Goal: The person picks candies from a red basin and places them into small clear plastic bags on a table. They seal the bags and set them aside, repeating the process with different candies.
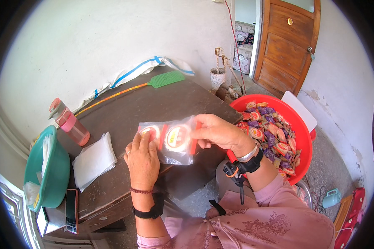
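A clear plastic bag [174,157] lies over the table's front edge, with round wrapped snacks [176,138] side by side inside it. My left hand [142,155] rests flat on the bag's left part, its fingers over one snack. At the bag's right end, my right hand [216,132] pinches the bag between thumb and fingers. To the left of my left hand is a stack of flat plastic bags [94,162]. Right of my right forearm stands a red basin [305,149] full of small wrapped snacks [269,133] in red and purple wrappers.
On the dark wooden table [193,99] lie a green fly swatter [166,79], a pink bottle [73,124] and a phone [71,211]. A green basin [57,174] holding plastic bags stands at the left. A white board [299,110] is behind the red basin; a light blue mug [332,198] stands on the floor.
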Tool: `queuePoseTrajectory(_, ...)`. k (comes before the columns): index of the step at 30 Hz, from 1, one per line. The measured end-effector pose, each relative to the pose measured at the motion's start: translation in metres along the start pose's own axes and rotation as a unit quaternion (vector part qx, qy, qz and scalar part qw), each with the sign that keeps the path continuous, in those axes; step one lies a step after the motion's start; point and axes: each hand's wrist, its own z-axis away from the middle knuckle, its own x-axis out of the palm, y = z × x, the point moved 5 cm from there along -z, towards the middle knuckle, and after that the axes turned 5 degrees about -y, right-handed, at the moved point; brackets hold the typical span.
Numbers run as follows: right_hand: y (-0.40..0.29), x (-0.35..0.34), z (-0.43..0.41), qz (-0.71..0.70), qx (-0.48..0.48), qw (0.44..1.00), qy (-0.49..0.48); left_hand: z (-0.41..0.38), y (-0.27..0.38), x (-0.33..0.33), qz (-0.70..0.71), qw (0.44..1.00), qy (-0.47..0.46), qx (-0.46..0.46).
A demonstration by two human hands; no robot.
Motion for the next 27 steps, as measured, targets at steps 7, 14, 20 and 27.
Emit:
queuePoseTrajectory(7,0.001,0.003,-0.001,0.024,0.029,0.997,0.073,0.001,0.000,0.000,0.002,1.000,0.008,0.002)
queuePoseTrajectory(14,-0.002,0.002,-0.005,0.089,0.018,0.990,0.110,0.002,0.001,-0.001,0.007,1.000,0.028,0.001)
queuePoseTrajectory(20,0.005,-0.002,-0.009,0.057,0.038,0.991,0.115,0.003,0.006,-0.007,0.019,0.999,0.038,-0.009)
queuePoseTrajectory(27,0.005,-0.021,-0.014,0.079,0.003,0.995,0.053,0.002,0.007,-0.016,0.073,0.996,0.035,0.026)
